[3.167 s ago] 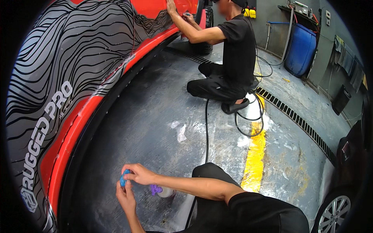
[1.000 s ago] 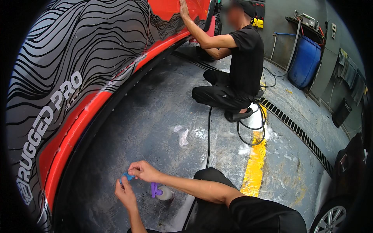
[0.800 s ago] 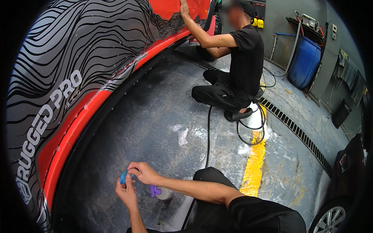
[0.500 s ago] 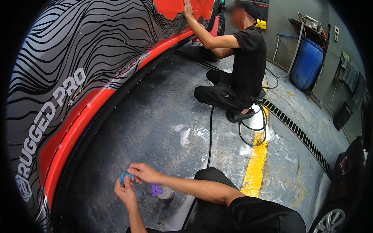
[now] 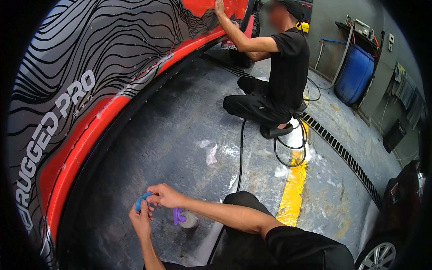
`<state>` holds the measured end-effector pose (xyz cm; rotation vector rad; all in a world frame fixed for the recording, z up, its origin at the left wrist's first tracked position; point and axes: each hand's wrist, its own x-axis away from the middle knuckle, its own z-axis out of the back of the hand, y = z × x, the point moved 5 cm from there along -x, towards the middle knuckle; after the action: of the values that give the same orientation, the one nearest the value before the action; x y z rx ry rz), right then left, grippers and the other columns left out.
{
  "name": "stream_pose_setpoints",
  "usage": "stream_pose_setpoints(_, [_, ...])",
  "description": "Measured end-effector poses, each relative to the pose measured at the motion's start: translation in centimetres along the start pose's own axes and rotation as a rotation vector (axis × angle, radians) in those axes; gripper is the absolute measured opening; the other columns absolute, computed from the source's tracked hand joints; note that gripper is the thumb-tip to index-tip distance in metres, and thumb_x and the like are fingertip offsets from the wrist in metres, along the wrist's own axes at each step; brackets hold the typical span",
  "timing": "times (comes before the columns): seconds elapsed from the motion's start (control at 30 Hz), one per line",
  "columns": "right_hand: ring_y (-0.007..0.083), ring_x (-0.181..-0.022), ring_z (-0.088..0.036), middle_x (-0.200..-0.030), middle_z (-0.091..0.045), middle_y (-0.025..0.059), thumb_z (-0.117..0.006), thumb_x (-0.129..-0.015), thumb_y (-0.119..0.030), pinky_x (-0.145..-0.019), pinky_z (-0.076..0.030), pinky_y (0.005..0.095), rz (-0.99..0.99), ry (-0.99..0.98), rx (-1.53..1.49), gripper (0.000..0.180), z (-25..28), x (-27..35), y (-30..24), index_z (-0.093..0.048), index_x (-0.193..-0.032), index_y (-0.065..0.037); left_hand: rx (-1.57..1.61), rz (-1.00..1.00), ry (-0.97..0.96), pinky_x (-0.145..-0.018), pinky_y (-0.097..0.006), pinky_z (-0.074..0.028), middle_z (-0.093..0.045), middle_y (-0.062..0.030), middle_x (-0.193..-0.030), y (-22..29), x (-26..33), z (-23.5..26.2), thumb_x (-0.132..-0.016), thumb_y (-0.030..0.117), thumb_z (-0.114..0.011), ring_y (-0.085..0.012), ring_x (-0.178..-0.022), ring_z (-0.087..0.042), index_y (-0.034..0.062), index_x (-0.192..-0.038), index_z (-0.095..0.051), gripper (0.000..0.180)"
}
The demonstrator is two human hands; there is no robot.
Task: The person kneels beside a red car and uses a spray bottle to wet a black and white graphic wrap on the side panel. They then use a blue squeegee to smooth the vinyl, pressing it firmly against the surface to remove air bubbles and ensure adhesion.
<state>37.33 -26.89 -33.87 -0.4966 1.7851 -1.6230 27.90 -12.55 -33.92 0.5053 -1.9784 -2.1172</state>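
A curved strip of soft blue material, by its look detailing clay (image 5: 138, 205), stretches between my two hands in front of the car. My left hand (image 5: 141, 220) pinches its lower end between thumb and fingers. Its upper end is gripped by my right hand (image 5: 165, 197), whose fingers partly cover it. Below my right wrist, a spray bottle (image 5: 190, 220) with a purple trigger head stands on the floor, touched by neither hand. To the left rises the side of a car (image 5: 112, 49), grey with black wavy lines above a red lower edge wet with foam.
A co-worker (image 5: 288, 72) in black squats farther along the car, hands at its panel. A black hose (image 5: 241, 153) runs across the wet floor and coils by a yellow stripe (image 5: 293, 193). Beyond lie a drain grate (image 5: 337, 144), a blue barrel (image 5: 355, 72) and a dark car (image 5: 400, 202).
The blue clay now shows as a longer curved strip between my hands, which have shifted slightly left and up. The co-worker's raised hand has moved slightly on the panel.
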Motion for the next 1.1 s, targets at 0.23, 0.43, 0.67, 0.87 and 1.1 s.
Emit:
stream_pose_setpoints(0.23, [0.0056, -0.064, -0.059, -0.075, -0.068, -0.002, -0.074, -0.109, -0.025, -0.055, -0.044, 0.0257, -0.176, -0.067, -0.213, 0.026, 0.9, 0.0, 0.9, -0.07, -0.09, -0.009, 0.039, 0.0, 0.015, -0.051, -0.023, -0.041, -0.07, 0.0014, -0.08, 1.1, 0.8, -1.0, -0.107, 0.033, -0.078, -0.0038, -0.062, -0.056, 0.005, -0.106, -0.079, 0.028])
stream_pose_setpoints(0.43, [0.0068, -0.074, -0.054, -0.079, -0.064, -0.0033, -0.07, -0.111, -0.027, -0.067, -0.045, 0.0287, -0.06, -0.007, -0.092, 0.028, 1.3, 0.4, 0.5, -0.069, -0.092, -0.007, -0.028, 0.009, 0.014, -0.052, -0.024, -0.041, -0.069, 0.0019, -0.074, 1.0, 0.8, -2.0, -0.1, 0.032, -0.087, -0.0043, -0.06, -0.056, 0.0061, -0.091, -0.073, 0.03])
stream_pose_setpoints(0.67, [0.0063, -0.076, -0.053, -0.082, -0.06, -0.0051, -0.069, -0.112, -0.026, -0.068, -0.044, 0.028, -0.084, 0.016, 0.044, 0.027, 1.0, 0.7, -1.4, -0.07, -0.093, -0.007, -0.106, -0.048, 0.042, -0.053, -0.026, -0.039, -0.062, 0.0034, -0.067, 0.3, 1.1, -1.8, -0.103, 0.036, -0.084, -0.0054, -0.059, -0.053, 0.0091, -0.083, -0.067, 0.037])
stream_pose_setpoints(0.87, [0.0124, -0.075, -0.057, -0.087, -0.066, 0.0038, -0.076, -0.103, -0.016, -0.069, -0.047, 0.0328, 0.113, 0.156, 0.123, 0.017, 1.7, 1.1, -2.6, -0.071, -0.099, 0.0, -0.096, -0.021, -0.033, -0.053, -0.028, -0.039, -0.064, 0.0014, -0.064, 0.7, 1.5, -3.5, -0.11, 0.039, -0.074, -0.0059, -0.057, -0.053, 0.0063, -0.091, -0.072, 0.038])
stream_pose_setpoints(1.1, [0.0092, -0.072, -0.055, -0.081, -0.066, 0.0013, -0.076, -0.104, -0.011, -0.065, -0.046, 0.0318, 0.066, 0.132, 0.185, 0.013, 2.1, 1.4, -3.2, -0.072, -0.098, -0.001, -0.151, 0.032, -0.047, -0.052, -0.028, -0.04, -0.069, -0.0029, -0.066, 0.3, 1.2, -2.6, -0.118, 0.047, -0.056, -0.0068, -0.055, -0.055, 0.0017, -0.103, -0.076, 0.052])
